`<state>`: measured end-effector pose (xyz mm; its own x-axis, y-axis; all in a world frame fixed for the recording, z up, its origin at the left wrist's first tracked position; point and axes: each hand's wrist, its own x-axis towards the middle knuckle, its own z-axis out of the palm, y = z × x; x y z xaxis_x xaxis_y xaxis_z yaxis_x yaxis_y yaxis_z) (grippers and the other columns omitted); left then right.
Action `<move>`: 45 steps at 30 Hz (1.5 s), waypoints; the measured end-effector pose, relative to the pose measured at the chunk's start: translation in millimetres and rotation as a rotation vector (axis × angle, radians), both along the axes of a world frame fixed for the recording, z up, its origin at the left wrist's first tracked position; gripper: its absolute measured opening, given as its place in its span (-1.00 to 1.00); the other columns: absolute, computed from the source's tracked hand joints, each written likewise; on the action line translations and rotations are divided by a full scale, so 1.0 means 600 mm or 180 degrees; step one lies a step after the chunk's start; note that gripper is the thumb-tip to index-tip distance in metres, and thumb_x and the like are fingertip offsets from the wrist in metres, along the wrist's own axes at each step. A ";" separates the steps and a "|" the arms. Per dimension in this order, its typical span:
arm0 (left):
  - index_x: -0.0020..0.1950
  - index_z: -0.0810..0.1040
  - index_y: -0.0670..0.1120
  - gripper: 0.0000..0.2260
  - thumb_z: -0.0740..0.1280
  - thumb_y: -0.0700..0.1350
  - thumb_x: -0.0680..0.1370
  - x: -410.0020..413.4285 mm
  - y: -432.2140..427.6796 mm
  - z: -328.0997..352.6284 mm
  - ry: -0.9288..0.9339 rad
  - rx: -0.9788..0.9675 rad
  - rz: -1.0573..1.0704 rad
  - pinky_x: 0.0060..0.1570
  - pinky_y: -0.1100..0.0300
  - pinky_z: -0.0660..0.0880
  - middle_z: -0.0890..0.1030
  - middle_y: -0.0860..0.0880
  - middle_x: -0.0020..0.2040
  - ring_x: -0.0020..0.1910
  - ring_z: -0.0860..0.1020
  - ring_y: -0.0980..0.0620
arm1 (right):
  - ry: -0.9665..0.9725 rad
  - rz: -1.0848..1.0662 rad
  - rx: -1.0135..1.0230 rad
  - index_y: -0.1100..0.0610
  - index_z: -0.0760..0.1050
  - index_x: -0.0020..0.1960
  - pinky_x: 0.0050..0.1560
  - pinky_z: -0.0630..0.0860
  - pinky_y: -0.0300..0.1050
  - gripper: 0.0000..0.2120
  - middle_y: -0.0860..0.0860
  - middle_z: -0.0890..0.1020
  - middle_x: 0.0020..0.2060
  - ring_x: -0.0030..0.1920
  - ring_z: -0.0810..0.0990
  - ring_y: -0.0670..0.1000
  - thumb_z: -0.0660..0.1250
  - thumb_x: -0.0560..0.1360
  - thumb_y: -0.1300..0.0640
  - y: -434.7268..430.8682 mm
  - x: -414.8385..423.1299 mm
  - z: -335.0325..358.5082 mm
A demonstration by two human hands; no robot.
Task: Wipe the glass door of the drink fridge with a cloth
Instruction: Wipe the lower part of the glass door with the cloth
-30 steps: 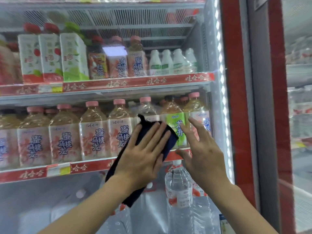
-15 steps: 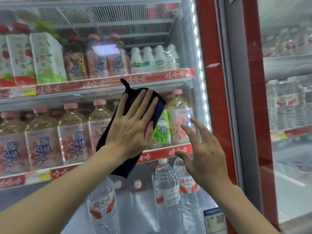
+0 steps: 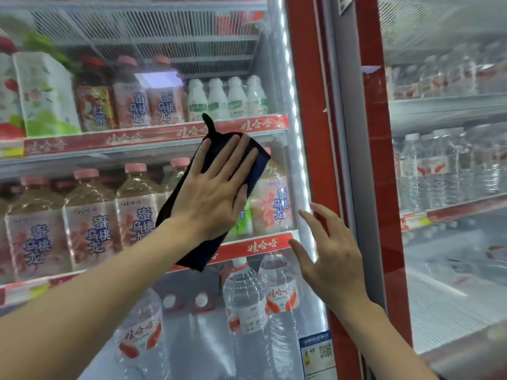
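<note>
Head view: your left hand (image 3: 211, 193) presses the soft dark-blue cloth (image 3: 233, 171) flat on the glass door (image 3: 82, 319), fingers spread; right hand (image 3: 329, 264) beside it, open, empty.

One head-worn view — close behind both raised forearms, facing the fridge's glass door (image 3: 153, 338) squarely, tilted slightly downward.

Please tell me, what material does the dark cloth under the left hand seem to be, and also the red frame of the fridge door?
The cloth looks like soft woven fabric, dark navy, matte: it folds and hangs limp below the left hand. The red door frame looks like painted metal or glossy plastic: smooth, with soft reflections. Which of the two, the picture leaves open.
</note>
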<state>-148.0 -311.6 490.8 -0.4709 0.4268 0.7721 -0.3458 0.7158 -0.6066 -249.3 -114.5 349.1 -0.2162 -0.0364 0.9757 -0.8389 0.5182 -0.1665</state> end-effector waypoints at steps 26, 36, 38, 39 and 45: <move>0.66 0.06 -0.11 -0.41 0.08 0.08 0.68 -0.040 0.064 -0.134 -0.0796 -0.0609 -0.0156 0.57 -0.25 0.05 0.06 -0.11 0.67 0.65 0.02 -0.09 | 0.0187 -0.0133 -0.0196 0.20 0.50 0.43 0.40 0.43 -0.02 -0.37 0.04 0.53 0.39 0.40 0.50 0.02 0.45 0.51 -0.16 0.053 -0.057 -0.076; 0.66 0.11 -0.07 -0.45 0.03 0.06 0.69 -0.096 0.112 0.023 -0.0537 -0.0559 -0.0178 0.57 -0.24 0.04 0.08 -0.09 0.66 0.65 0.05 -0.05 | 0.0092 -0.0431 -0.0098 0.21 0.50 0.45 0.34 0.42 0.01 -0.38 0.08 0.53 0.39 0.38 0.53 0.10 0.32 0.57 -0.20 0.062 -0.076 -0.099; 0.66 0.10 -0.09 -0.45 0.04 0.06 0.69 -0.108 0.126 -0.014 -0.0316 -0.0279 -0.0228 0.57 -0.25 0.02 0.06 -0.11 0.67 0.65 0.02 -0.06 | 0.0108 -0.0546 -0.0024 0.20 0.51 0.43 0.35 0.44 0.08 -0.39 0.09 0.51 0.41 0.40 0.50 0.11 0.36 0.55 -0.20 0.065 -0.078 -0.096; 0.66 0.09 -0.10 -0.44 0.04 0.05 0.68 -0.110 0.131 -0.033 -0.0250 -0.0172 -0.0273 0.57 -0.25 0.01 0.05 -0.12 0.67 0.66 0.01 -0.06 | 0.0135 -0.0589 0.0017 0.18 0.53 0.41 0.37 0.43 0.10 -0.40 0.09 0.49 0.43 0.42 0.48 0.11 0.40 0.54 -0.20 0.067 -0.078 -0.093; 0.67 0.05 -0.12 -0.43 0.05 0.06 0.68 -0.101 0.131 -0.145 -0.0401 -0.0076 -0.0284 0.57 -0.26 0.01 0.03 -0.13 0.67 0.66 0.00 -0.08 | 0.0225 -0.0752 0.0184 0.12 0.61 0.29 0.53 0.25 0.15 -0.39 0.14 0.40 0.51 0.54 0.36 0.13 0.53 0.40 -0.25 0.090 -0.068 -0.066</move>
